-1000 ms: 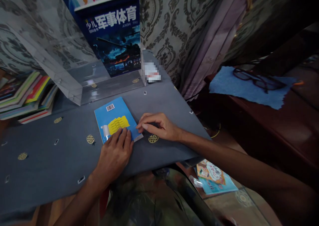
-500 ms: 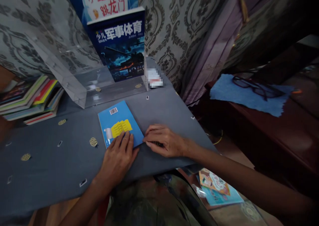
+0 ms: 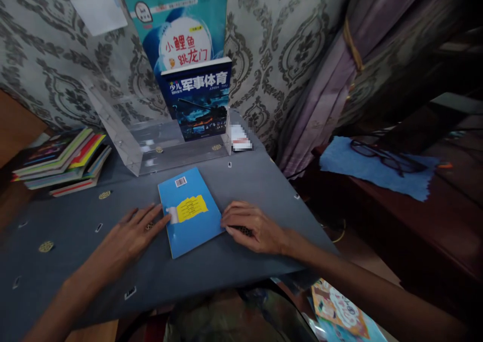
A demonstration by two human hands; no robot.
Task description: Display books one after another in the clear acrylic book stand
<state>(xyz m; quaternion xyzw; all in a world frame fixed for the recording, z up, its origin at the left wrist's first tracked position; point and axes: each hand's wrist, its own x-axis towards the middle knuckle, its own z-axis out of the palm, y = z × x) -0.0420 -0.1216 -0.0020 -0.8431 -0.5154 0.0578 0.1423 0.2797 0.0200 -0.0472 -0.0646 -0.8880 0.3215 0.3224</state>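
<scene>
A thin blue book (image 3: 194,234) lies back cover up on the grey tablecloth, with a barcode near its top and a yellow patch of print in the middle. My left hand (image 3: 132,231) rests at its left edge, fingers stretched out and fingertips touching or very near that edge. At the lower right corner, my right hand (image 3: 254,226) is curled with thumb and fingers closed on the book's edge. Beyond the book stands a clear acrylic rack (image 3: 181,158). It holds a dark blue book with a tank picture (image 3: 204,108) in front of a teal book (image 3: 211,20).
A stack of books (image 3: 64,161) sits at the table's left. To the right, a dark red surface (image 3: 358,221) bears a blue cloth (image 3: 339,156) and glasses (image 3: 377,156). Colourful books (image 3: 339,307) lie below the table's front right edge. A patterned curtain (image 3: 256,55) hangs behind.
My left hand has slid off the book's cover to its left edge, uncovering the lower part. My right hand stays at the right corner. The view has tilted upward.
</scene>
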